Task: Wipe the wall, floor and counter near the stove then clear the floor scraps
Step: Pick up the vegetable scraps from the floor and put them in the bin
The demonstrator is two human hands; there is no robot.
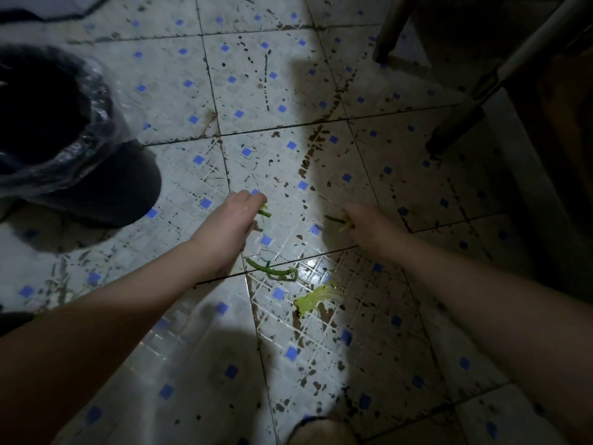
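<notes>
Both arms reach down over a stained white tile floor (276, 91) with small blue squares. My left hand (229, 220) is closed on a short green stem scrap (265, 213) that pokes out of its fingers. My right hand (369, 224) is closed on another green stem scrap (335, 219), with pale bits sticking out below the fingers. On the floor between and below the hands lie a curled green stem (272, 271) and a yellow-green leaf piece (314, 300). Brown spots and streaks cover the tiles.
A dark bin (106, 184) lined with a clear plastic bag (96, 101) stands at the left. At the upper right are dark furniture legs (388, 30) and a slanted pale pole (513, 65). A foot (324, 431) shows at the bottom edge.
</notes>
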